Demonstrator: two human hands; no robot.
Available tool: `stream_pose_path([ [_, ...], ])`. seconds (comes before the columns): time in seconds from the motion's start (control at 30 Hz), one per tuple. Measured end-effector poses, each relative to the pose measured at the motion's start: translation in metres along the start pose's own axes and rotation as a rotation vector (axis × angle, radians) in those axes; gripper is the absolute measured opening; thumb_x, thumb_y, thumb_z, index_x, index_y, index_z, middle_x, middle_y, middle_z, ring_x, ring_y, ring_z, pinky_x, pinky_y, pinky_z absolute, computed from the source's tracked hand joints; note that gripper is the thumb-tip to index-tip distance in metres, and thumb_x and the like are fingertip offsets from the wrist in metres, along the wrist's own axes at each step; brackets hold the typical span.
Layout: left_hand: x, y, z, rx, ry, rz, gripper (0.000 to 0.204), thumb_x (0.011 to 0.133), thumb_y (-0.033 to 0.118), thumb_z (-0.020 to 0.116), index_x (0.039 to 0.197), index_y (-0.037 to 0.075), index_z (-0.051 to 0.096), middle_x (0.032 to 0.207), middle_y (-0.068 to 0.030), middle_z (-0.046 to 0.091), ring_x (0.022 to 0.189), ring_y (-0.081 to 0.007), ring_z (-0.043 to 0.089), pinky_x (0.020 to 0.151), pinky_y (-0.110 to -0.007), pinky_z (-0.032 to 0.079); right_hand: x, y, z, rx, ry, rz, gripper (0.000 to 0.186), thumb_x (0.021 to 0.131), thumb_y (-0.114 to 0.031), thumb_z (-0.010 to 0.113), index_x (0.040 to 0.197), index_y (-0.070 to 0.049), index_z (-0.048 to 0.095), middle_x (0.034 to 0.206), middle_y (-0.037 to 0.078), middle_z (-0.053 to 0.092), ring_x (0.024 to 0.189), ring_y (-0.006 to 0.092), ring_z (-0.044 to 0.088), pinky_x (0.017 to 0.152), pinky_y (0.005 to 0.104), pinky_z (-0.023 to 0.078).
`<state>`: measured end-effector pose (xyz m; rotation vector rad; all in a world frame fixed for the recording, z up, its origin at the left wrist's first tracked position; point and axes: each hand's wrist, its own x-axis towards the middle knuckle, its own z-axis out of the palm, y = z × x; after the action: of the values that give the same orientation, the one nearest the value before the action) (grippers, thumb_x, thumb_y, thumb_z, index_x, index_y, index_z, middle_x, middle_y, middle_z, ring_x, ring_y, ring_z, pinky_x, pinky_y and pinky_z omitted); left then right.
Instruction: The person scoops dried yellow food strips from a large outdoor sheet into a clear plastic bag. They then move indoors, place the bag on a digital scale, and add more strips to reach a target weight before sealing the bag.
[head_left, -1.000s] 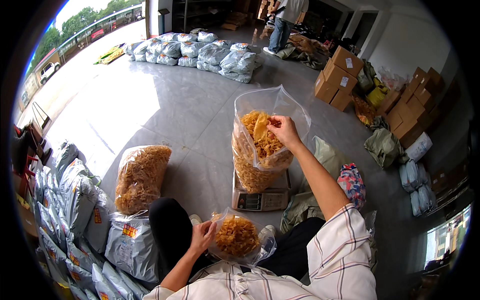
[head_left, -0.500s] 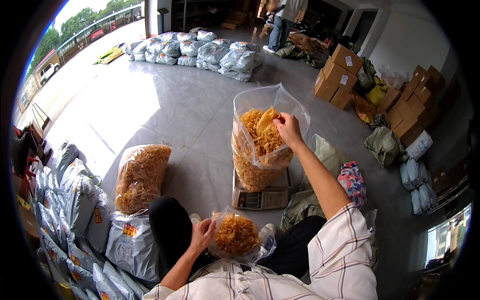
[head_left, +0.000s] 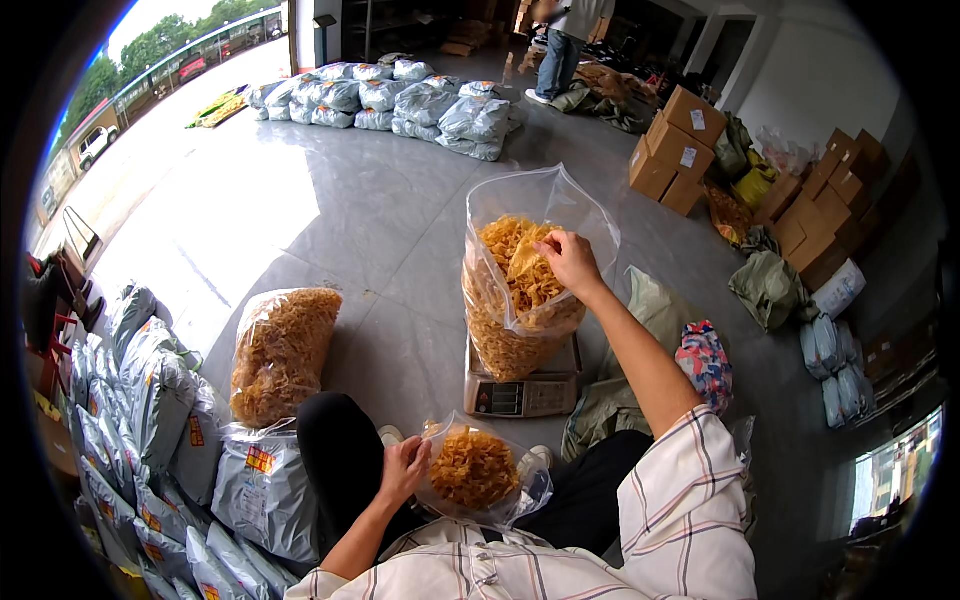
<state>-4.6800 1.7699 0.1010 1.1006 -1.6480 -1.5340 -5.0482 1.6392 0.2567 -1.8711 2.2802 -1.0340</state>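
Observation:
My right hand (head_left: 572, 262) is at the mouth of a tall clear zip bag (head_left: 500, 345), its fingers pinching a thin golden dried piece (head_left: 525, 262) just over the contents. That bag is filled with curly golden dried pieces and stands upright and open on a metal digital scale (head_left: 525, 399). Between my legs sits a smaller clear bag (head_left: 535, 490), also open, holding a heap of similar dried pieces (head_left: 472, 468). My left hand (head_left: 405, 468) closes its fingers on that smaller bag's left rim.
A full clear bag of dried pieces (head_left: 285, 355) stands at left, beside a pile of grey parcels (head_left: 150, 400). More grey parcels (head_left: 400, 105) are stacked far ahead. Cardboard boxes (head_left: 675, 150) and green sacks (head_left: 770, 290) lie to the right. Another person (head_left: 562, 60) stands at the back.
My right hand has moved slightly left and down with the pinched dried piece, closer to the heap in the tall bag. The left hand has stayed put.

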Motion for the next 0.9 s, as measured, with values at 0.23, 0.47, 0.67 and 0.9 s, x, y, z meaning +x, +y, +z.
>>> stream_pose_path([
  [0.23, 0.002, -0.004, 0.002, 0.024, 0.002, 0.009, 0.031, 0.094, 0.014, 0.053, 0.067, -0.001, 0.050, 0.055, 0.0012, 0.046, 0.051, -0.0050, 0.042, 0.045, -0.023, 0.034, -0.004, 0.005, -0.001, 0.101, -0.051, -0.016, 0.012, 0.078, -0.003, 0.061, 0.090, -0.003, 0.064, 0.084, 0.010, 0.066, 0.077, 0.0261, 0.064, 0.068, 0.0361, 0.050],
  [0.47, 0.001, -0.013, -0.004, 0.072, 0.026, 0.013, 0.032, 0.094, 0.014, 0.054, 0.066, -0.002, 0.050, 0.053, 0.0002, 0.045, 0.049, -0.0053, 0.041, 0.044, -0.025, 0.032, -0.023, -0.053, -0.008, 0.237, 0.166, -0.311, 0.014, 0.080, 0.007, 0.054, 0.090, 0.002, 0.062, 0.084, 0.011, 0.065, 0.075, 0.0195, 0.065, 0.064, 0.0292, 0.051],
  [0.67, 0.002, -0.004, 0.001, 0.059, 0.012, 0.013, 0.033, 0.094, 0.016, 0.053, 0.066, -0.002, 0.050, 0.051, -0.0005, 0.045, 0.048, -0.0052, 0.041, 0.043, -0.025, 0.031, -0.146, -0.114, -0.009, 0.498, -0.837, -0.280, 0.011, 0.080, 0.000, 0.057, 0.090, 0.002, 0.063, 0.084, 0.010, 0.065, 0.077, 0.0191, 0.064, 0.070, 0.0299, 0.052],
  [0.9, 0.003, -0.013, -0.001, 0.022, 0.011, -0.003, 0.034, 0.094, 0.017, 0.053, 0.065, 0.000, 0.051, 0.050, -0.0005, 0.045, 0.046, -0.0056, 0.041, 0.043, -0.024, 0.031, -0.298, -0.065, 0.133, -0.014, -1.116, -0.050, 0.098, 0.066, -0.011, 0.078, 0.146, -0.019, 0.023, 0.149, 0.028, -0.001, 0.138, 0.0436, 0.014, 0.108, 0.0446, 0.030],
])
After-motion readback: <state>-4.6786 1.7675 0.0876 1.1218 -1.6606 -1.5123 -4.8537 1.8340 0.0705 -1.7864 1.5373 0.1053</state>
